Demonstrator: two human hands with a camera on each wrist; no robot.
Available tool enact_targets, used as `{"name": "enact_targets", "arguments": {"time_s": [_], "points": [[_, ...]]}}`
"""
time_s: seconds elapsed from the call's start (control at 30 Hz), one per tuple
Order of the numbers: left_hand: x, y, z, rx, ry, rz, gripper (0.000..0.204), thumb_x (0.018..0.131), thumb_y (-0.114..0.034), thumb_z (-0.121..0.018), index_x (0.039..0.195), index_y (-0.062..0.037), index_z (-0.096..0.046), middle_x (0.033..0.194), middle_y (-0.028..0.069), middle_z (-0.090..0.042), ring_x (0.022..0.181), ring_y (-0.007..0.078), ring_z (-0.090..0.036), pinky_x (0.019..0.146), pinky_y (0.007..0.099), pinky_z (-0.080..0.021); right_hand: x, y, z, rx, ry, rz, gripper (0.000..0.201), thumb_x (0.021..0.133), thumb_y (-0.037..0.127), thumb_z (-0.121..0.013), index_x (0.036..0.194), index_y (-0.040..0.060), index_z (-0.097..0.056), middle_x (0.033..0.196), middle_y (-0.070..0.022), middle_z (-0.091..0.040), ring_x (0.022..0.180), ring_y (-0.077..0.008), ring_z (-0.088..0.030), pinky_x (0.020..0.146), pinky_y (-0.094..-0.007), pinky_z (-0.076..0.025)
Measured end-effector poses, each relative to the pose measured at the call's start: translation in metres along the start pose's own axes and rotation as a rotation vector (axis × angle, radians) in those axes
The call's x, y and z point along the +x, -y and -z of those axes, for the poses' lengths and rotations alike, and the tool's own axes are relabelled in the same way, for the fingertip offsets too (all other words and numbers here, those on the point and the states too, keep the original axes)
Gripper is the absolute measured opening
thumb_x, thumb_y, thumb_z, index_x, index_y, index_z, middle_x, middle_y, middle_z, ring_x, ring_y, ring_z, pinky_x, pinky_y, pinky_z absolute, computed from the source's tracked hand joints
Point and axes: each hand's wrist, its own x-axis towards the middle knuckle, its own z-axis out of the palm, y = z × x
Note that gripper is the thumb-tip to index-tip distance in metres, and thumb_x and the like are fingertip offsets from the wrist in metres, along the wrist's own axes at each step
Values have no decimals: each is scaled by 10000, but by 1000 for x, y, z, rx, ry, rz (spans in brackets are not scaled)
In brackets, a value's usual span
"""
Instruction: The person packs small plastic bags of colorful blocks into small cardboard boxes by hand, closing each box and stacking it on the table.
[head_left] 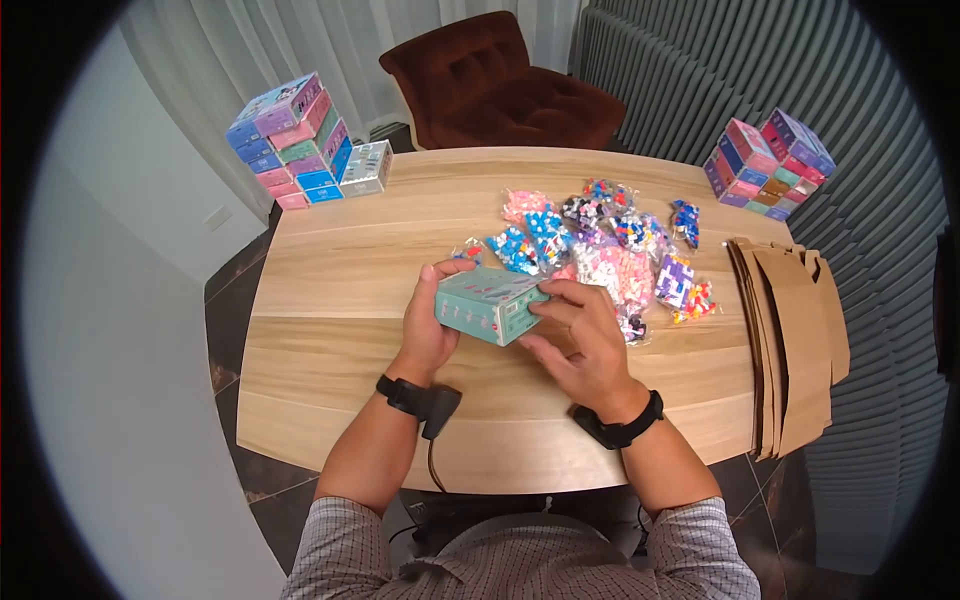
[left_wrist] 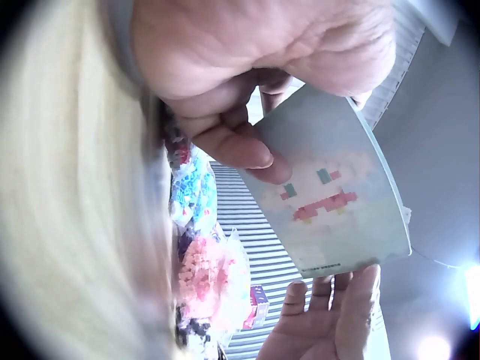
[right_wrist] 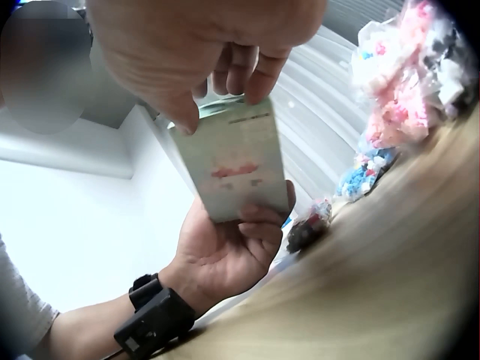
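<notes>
A mint-green box [head_left: 485,303] is held up over the near part of the table. My left hand [head_left: 430,325] grips its left end from beneath, thumb on one side and fingers curled over a broad face. That face carries a pink-and-teal pixel picture, seen on the box [left_wrist: 315,187] in the left wrist view. At the opposite end, my right hand [head_left: 590,335] pinches the box's edge between thumb and fingertips, as the right hand [right_wrist: 217,60] in its own wrist view shows. Behind the box lies a pile of clear bags of coloured building bricks [head_left: 610,265].
Stacked boxes [head_left: 300,150] stand at the table's far left, and a smaller stack of boxes [head_left: 765,165] at the far right. Flat brown paper bags [head_left: 795,345] lie along the right edge. A brown chair [head_left: 500,85] is beyond the table [head_left: 330,350].
</notes>
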Motion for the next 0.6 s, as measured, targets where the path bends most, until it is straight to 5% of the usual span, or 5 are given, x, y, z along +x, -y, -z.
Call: {"name": "enact_targets", "arguments": {"time_s": [0.33, 0.6], "points": [[0, 1, 1, 106, 100, 42, 693, 1122, -595, -316, 1337, 11, -573, 1303, 197, -657, 1220, 291, -649, 1081, 429, -511, 0, -5, 8, -1, 68, -80, 576, 710, 102, -934, 1237, 57, -703, 1236, -135, -628, 1098, -343, -609, 951, -430, -525], [-4, -1, -2, 163, 209, -10, 707, 1054, -636, -515, 1381, -11, -562, 1271, 150, -659, 1193, 228, -647, 1047, 376, -510, -6, -7, 8, 33, 51, -89, 563, 629, 90, -976, 1073, 57, -633, 1166, -146, -605, 1072, -363, -611, 912, -439, -529]]}}
